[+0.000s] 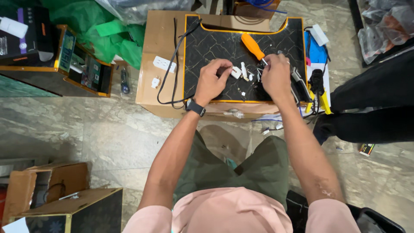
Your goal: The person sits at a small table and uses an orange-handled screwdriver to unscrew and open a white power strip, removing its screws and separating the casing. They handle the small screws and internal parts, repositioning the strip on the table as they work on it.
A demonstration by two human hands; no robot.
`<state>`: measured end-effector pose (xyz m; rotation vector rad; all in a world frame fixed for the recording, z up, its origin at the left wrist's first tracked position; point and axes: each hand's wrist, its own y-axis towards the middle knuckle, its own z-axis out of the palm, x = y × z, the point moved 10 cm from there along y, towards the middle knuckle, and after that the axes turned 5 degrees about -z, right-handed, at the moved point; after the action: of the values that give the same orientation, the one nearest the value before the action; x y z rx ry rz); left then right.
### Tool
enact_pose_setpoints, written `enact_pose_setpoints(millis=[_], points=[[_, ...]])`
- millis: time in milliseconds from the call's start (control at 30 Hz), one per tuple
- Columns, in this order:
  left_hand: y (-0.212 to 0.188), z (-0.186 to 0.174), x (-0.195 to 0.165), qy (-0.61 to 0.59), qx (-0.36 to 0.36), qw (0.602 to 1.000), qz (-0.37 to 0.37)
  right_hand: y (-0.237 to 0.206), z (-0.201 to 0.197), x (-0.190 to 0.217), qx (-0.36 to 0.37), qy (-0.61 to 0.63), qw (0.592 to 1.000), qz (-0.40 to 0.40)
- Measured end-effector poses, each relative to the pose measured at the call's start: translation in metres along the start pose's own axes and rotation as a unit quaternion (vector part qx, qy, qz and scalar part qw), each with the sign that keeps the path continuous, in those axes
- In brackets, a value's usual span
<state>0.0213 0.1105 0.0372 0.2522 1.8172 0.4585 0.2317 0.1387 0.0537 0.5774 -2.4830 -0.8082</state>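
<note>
Screwdriver [253, 46] with an orange handle is lying tilted on the black marbled panel [207, 43], handle pointing up-left, shaft running down into the right hand [276, 75]. Right hand is closing around the shaft end, fingers curled over the tip; what sits under the fingertips is hidden. Left hand [211, 82] is pinching a small white plastic part [236, 72] between thumb and forefinger, other fingers folded in; a dark watch [196, 107] is sitting on that wrist. More small white pieces [245, 71] are lying just beside the white part, between the two hands.

Panel is resting flat on a cardboard box [151, 51], its gold-trimmed edge running along the near side by both wrists. A black cable [174, 64] is looping down the panel's left edge and over the cardboard. A white socket plate [164, 64] and a small white plug [155, 82] are sitting on the bare cardboard, left of the cable, well apart from the hands. Hand tools with dark grips [317, 82] are crowding the box's right edge, just beside the right hand.

Open cartons [47, 185] are standing at lower left on the stone floor [99, 133]; contents too dark to tell. Bare floor is lying between them and the box. Another person's dark-clothed leg [371, 108] is closing off the right side.
</note>
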Motion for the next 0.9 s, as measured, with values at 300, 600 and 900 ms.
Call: enact_pose_setpoints(millis=[300, 600, 900], points=[[-0.001, -0.002, 0.011, -0.029, -0.012, 0.999, -0.024, 0.010, 0.010, 0.064, 0.110, 0.231, 0.966, -0.043], [0.000, -0.006, 0.002, -0.040, -0.024, 0.999, -0.005, 0.005, 0.044, 0.052, 0.126, 0.251, 0.958, 0.057], [-0.004, 0.010, -0.011, 0.279, -0.036, 0.959, 0.041, -0.005, 0.038, 0.036, 0.089, 0.063, 0.993, -0.034]])
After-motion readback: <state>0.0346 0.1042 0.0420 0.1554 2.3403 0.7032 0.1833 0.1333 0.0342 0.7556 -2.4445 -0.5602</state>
